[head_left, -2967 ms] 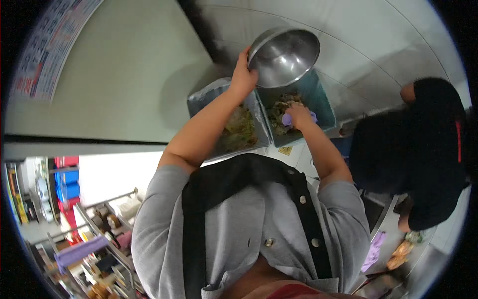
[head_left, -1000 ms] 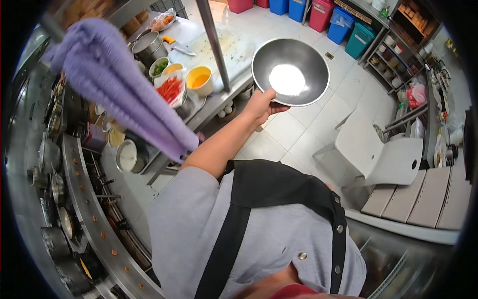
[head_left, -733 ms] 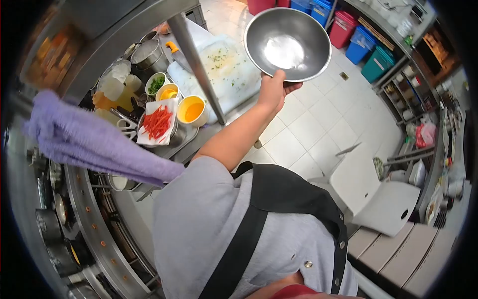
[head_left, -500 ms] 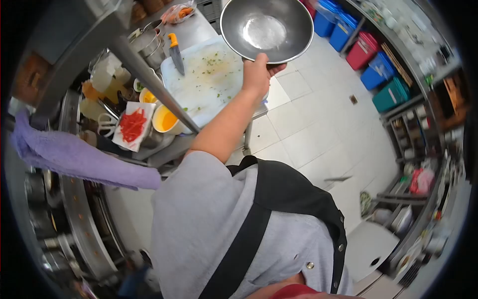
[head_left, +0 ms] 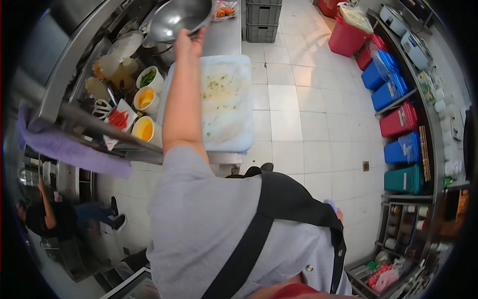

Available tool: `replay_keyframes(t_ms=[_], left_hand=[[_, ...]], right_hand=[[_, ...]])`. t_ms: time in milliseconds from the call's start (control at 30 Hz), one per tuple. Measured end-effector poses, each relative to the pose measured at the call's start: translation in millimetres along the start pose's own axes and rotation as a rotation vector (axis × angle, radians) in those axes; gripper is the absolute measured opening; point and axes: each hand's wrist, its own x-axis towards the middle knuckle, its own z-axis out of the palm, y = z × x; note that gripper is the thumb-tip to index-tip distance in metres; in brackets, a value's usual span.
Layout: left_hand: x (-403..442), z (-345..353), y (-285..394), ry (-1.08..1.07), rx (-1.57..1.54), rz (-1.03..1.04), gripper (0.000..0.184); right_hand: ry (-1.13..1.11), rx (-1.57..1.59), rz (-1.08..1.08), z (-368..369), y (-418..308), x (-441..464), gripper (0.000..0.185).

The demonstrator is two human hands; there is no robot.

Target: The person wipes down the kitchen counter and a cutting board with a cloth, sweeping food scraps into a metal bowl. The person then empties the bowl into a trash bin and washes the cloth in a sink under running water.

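My left hand grips the near rim of a steel bowl, which is tilted above the steel counter, past the far left corner of the cutting board. Green bits lie scattered on the board. To its left are a tub of chopped greens, two tubs of yellow-orange content and red strips on white paper. Only a sliver of my right hand shows past the apron's right edge, beside a bit of purple cloth; its fingers are hidden.
A metal post and rail cross the left side, with a purple towel hanging there. A person in dark clothes is at lower left. Grey crates stand beyond the counter. Coloured bins line the right.
The view has turned from the waste bins to the counter. My left hand has carried the bowl left, over the counter. My right hand, earlier at the purple cloth in a bin, is now mostly hidden.
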Motion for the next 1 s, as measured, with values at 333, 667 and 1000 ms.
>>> replay_keyframes(t_ms=[333,667,1000], left_hand=[[118,-38,55,0.202,0.006,0.217,0.025],[93,-32,63,0.226,0.082,0.291,0.048],[-97,-30,-73,0.293,0.792,-0.013,0.024]], right_hand=[[-0.189,-0.255,0.178,-37,-246,112,0.042],[-0.551,-0.374,-0.068,10,-500,233,0.043],[-1.294,0.016,-0.421,162,-728,299,0.041]])
